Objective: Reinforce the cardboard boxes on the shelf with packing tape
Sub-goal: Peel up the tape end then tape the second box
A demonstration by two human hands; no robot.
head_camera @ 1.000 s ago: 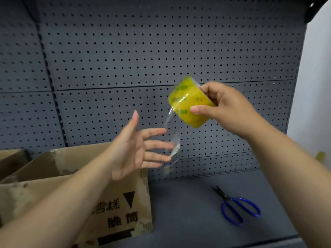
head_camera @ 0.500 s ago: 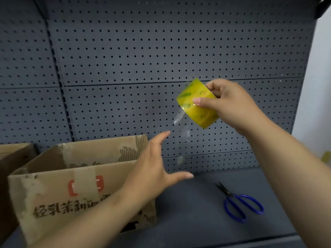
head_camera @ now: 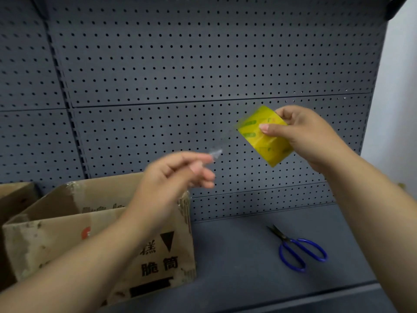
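Note:
My right hand (head_camera: 302,134) grips a yellow roll of packing tape (head_camera: 262,137) in front of the pegboard, thumb across its face. A clear strip of tape (head_camera: 222,143) runs from the roll down to the left. My left hand (head_camera: 178,175), blurred by motion, pinches the strip's loose end (head_camera: 215,154) between thumb and fingers. Below my left arm an open, worn cardboard box (head_camera: 158,263) with black printed characters stands on the grey shelf (head_camera: 237,267).
Blue-handled scissors (head_camera: 297,250) lie on the shelf at the right of the box. A second cardboard box (head_camera: 13,197) shows at the far left edge. The grey pegboard (head_camera: 180,64) forms the back wall; a white wall (head_camera: 399,109) stands to the right.
My left hand was open and reaching; it rose from near the box and now pinches the tape's loose end. The roll shifted slightly right.

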